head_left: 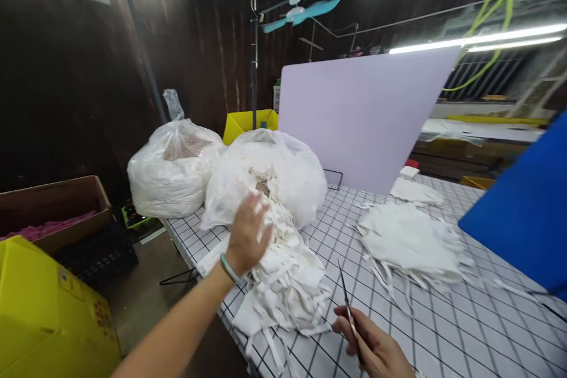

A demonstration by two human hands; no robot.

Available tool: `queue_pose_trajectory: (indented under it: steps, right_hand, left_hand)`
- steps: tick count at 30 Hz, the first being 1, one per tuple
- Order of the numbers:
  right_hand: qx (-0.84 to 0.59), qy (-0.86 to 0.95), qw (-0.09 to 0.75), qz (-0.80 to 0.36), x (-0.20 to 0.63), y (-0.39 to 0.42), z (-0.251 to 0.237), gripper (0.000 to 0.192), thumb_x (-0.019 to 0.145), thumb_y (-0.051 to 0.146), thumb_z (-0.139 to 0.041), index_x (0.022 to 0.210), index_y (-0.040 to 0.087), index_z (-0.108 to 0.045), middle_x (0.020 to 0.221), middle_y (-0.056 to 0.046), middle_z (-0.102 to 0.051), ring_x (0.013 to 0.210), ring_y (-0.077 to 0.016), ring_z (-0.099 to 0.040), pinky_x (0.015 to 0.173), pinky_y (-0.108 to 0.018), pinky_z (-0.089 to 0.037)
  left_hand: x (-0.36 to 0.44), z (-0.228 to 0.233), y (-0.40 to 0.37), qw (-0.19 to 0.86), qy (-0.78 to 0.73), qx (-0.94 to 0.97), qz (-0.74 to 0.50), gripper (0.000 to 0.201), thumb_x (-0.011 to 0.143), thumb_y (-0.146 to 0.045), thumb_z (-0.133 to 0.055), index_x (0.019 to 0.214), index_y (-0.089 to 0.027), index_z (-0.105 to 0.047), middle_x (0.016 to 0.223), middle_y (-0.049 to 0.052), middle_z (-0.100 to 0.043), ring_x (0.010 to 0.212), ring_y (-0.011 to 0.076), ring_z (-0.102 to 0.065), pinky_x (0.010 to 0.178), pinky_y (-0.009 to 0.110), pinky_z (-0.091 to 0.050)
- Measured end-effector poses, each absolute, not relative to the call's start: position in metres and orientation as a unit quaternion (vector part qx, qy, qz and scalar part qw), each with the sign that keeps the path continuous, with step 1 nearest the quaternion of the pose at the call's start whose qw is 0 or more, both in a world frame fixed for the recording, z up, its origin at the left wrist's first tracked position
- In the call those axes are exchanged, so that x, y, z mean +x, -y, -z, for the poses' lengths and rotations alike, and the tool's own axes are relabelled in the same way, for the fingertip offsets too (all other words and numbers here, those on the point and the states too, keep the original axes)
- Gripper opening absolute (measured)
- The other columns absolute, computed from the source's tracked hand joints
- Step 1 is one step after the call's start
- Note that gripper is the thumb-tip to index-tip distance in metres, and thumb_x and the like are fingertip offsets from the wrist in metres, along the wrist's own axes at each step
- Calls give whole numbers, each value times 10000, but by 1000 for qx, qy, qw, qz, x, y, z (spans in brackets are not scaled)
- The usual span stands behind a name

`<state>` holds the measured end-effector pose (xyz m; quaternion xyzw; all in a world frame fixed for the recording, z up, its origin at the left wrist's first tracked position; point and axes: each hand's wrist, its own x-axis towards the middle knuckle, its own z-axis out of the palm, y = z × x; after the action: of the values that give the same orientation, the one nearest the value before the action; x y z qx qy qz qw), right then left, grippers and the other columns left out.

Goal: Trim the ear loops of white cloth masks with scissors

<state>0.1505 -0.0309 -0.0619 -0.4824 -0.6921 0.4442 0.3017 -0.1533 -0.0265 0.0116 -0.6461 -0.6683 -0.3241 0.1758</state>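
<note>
We see soft white cloth strips (283, 271) spilling in a limp heap from a thin, crinkly open plastic bag (270, 174) onto the grid-lined desk (465, 331). Our left hand (248, 233), blurred, lies fingers spread on the heap just below the bag mouth, grip open. Our right hand (376, 348), cut off by the bottom edge, is closed around slim metal scissors (348, 304), tip up, right of the heap.
</note>
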Motion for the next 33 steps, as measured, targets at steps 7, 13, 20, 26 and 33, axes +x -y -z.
queue_pose_trajectory:
  steps: [7, 13, 20, 26, 33]
  right_hand:
    - [-569, 670, 323, -351, 182, 64, 62, 469, 774, 635, -657, 1036, 247, -690, 1009, -82, -713, 891, -271, -653, 808, -387, -548]
    - [-574, 670, 347, -318, 192, 77, 68, 339, 801, 546, -683, 981, 260, -660, 1013, -68, -677, 860, -251, -603, 801, -390, -525]
    - [-578, 601, 338, -437, 190, 71, 68, 423, 923, 612, -516, 806, 221, -628, 734, -34, -647, 682, -191, -563, 626, -304, -453]
    - [-539, 525, 398, -525, 154, 37, 83, 449, 722, 512, -779, 1014, 241, -572, 1136, -71, -672, 879, -202, -625, 762, -336, -524]
    - [-511, 497, 417, -564, 92, -20, 92, 337, 635, 316, -745, 858, 234, -507, 874, -11, -644, 762, -182, -612, 714, -334, -524]
  left_hand:
    - [-38, 82, 76, 33, 605, -779, 162, 788, 820, -389, -746, 1503, -197, -403, 1640, 173, -308, 1521, 395, -261, 1202, 646, -233]
    - [-61, 63, 63, 72, 567, -758, 315, 249, 878, -162, -584, 1116, -176, -655, 1150, 116, -701, 1097, 267, -646, 1001, 445, -517]
    - [-94, 41, 24, 66, 575, -757, 303, 365, 870, -312, -662, 1202, -163, -633, 1302, 180, -592, 1299, 389, -495, 1103, 621, -365]
    - [-42, 69, 66, -36, 464, -857, 221, 168, 921, -275, -603, 785, -181, -635, 776, 28, -657, 759, 194, -636, 847, 393, -536]
    - [-62, 42, 29, 49, 553, -773, 308, 204, 964, -147, -431, 873, -156, -614, 876, 93, -631, 874, 216, -595, 790, 347, -531]
